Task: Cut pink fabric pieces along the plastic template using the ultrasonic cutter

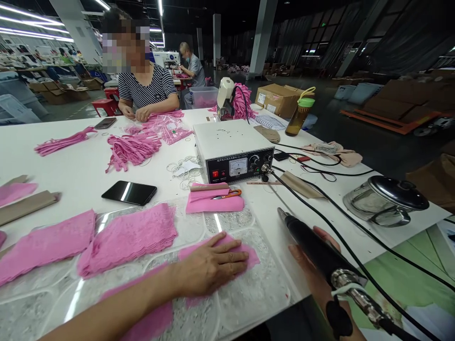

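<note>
My left hand lies flat, fingers stretched out, on a piece of pink fabric over a clear patterned mat. More pink fabric shows beneath my forearm. My right hand is wrapped round a black ultrasonic cutting handpiece, its metal tip pointing up and left, apart from the fabric. A thick cable runs from its rear end. Left of my hand lie two stacks of pink fabric pieces. Beyond them, small orange-handled scissors rest on a folded pink piece.
A white control box stands mid-table, its cables trailing right. A phone, a lidded glass jug and a bottle stand around. Across the table a person in a striped shirt handles pink strips.
</note>
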